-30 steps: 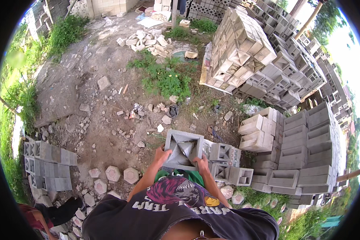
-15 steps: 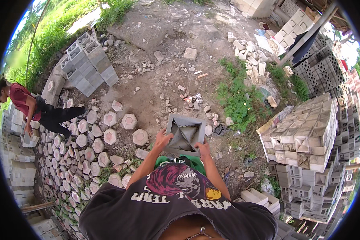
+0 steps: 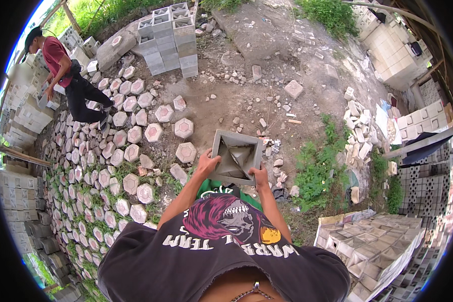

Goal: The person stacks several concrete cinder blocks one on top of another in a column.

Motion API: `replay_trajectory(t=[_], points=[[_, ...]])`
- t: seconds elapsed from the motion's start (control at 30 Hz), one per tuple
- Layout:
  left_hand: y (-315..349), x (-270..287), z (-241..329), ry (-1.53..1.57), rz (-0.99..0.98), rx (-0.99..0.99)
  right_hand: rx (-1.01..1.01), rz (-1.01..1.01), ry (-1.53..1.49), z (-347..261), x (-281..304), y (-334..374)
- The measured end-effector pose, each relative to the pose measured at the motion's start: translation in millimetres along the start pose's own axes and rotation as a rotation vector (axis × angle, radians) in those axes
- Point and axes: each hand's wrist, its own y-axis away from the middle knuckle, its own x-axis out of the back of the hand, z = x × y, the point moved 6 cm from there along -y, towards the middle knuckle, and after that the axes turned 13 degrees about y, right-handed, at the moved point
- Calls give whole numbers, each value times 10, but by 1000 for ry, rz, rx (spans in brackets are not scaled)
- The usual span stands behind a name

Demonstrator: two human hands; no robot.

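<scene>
A square grey concrete vent block [image 3: 235, 160] with slanted diagonal fins inside is held out in front of my waist. My left hand [image 3: 207, 164] is closed around its left wall, thumb over the rim. On the opposite side, my right hand [image 3: 259, 178] grips the lower right corner with the thumb on the edge. The block's hollow face is turned up toward me, slightly tilted. Its underside and my curled fingers beneath it are hidden.
Many hexagonal pavers [image 3: 131, 183] cover the ground at left. A person [image 3: 68, 75] there handles a grey block. Stacked grey hollow blocks [image 3: 168, 43] stand far left of centre. Weeds [image 3: 319, 171] and broken rubble [image 3: 357, 131] lie to the right, beyond a large block stack [image 3: 367, 249].
My view has swung leftward, so the surroundings shift right. Both hands keep hold of the vent block at my waist. The other person has moved farther from me and stands more upright.
</scene>
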Motion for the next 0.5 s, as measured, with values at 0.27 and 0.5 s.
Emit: replay_trajectory(t=[0.27,0.5], points=[[-733,127,150,59,97,-61,-4,-79,46,-341,-269,-820],[-2075,416,414,127,185,-164,12,-114,-13,-745,-825,-2029]])
